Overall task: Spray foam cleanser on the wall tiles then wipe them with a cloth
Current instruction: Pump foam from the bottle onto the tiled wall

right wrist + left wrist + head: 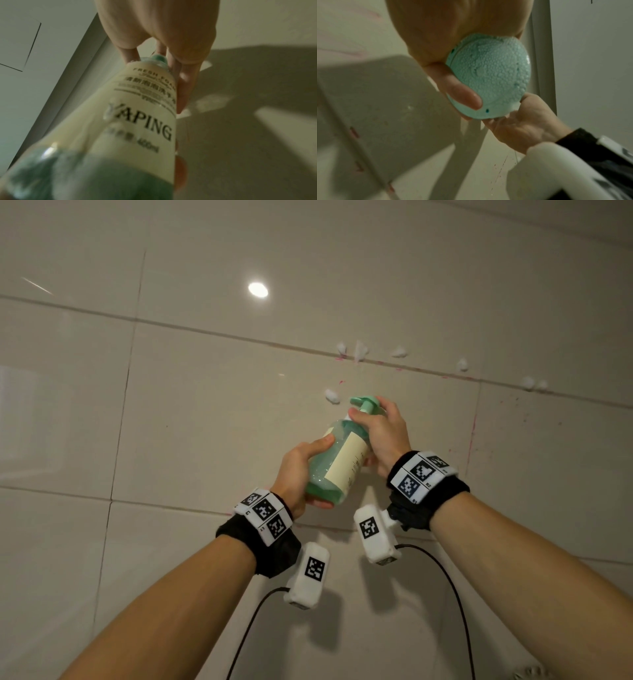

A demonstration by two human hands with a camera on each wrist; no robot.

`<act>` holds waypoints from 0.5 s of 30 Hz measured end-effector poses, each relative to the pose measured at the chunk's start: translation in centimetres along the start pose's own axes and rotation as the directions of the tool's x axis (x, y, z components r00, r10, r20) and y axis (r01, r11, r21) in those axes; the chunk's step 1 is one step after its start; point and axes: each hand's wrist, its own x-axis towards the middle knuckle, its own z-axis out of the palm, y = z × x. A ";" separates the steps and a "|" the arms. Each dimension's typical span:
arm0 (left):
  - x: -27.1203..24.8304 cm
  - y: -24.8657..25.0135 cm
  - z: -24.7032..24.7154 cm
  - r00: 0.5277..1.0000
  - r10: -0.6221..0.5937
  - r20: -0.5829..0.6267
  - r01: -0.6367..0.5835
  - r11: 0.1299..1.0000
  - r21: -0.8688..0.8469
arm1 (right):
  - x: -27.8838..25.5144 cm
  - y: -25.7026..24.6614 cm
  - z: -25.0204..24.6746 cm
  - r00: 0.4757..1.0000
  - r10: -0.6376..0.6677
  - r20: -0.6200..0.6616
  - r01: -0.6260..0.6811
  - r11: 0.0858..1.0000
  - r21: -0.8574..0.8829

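A green foam cleanser bottle (337, 458) with a cream label is held tilted up toward the beige wall tiles (212, 405). My left hand (301, 470) grips the bottle's lower body and base (489, 75). My right hand (380, 429) wraps the neck under the green pump head (364, 402), its fingers (184, 83) curled along the bottle's label (140, 108). The nozzle points at the wall beside a white foam blob (331, 395). Several more foam blobs (359, 350) cling along the grout line above. No cloth is in view.
Pink stains (472, 436) run along the grout lines near the foam and to the right. A ceiling light's reflection (258, 289) shines on the upper tile. Black cables (455, 594) hang from the wrist cameras below my hands.
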 end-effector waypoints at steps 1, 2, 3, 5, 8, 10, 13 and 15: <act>0.0 0.0 0.3 1.000 0.001 0.002 -0.001 1.000 0.012 | 0.0 0.0 -0.3 1.000 0.008 -0.003 -0.008 1.000 0.014; 0.1 0.0 0.6 1.000 0.001 0.001 -0.001 1.000 0.024 | -0.1 0.0 -0.6 1.000 0.021 -0.004 -0.021 0.999 0.024; 0.1 -0.2 0.9 1.000 -0.002 0.000 0.002 0.999 0.036 | -0.1 0.0 -1.0 0.999 0.032 -0.003 -0.032 0.999 0.029; 0.1 -0.4 1.6 1.000 -0.011 0.007 0.011 0.998 0.056 | -0.1 0.0 -1.9 0.999 0.049 -0.005 -0.048 0.998 0.038; 0.1 -0.6 2.8 0.999 -0.029 0.034 0.026 0.997 0.074 | 0.3 0.0 -3.3 0.998 0.047 -0.034 -0.045 0.998 0.049; 0.0 -0.6 3.6 0.998 -0.042 0.045 0.038 0.996 0.082 | 0.5 0.2 -4.2 0.997 0.049 -0.059 -0.046 0.997 0.065; 0.2 -1.0 4.7 0.996 -0.063 0.058 0.058 0.995 0.086 | 0.8 0.5 -5.3 0.995 0.037 -0.090 -0.031 0.997 0.071; 0.3 -1.5 5.5 0.995 -0.071 0.067 0.065 0.995 0.077 | 1.1 0.6 -6.2 0.994 0.030 -0.106 -0.024 0.998 0.059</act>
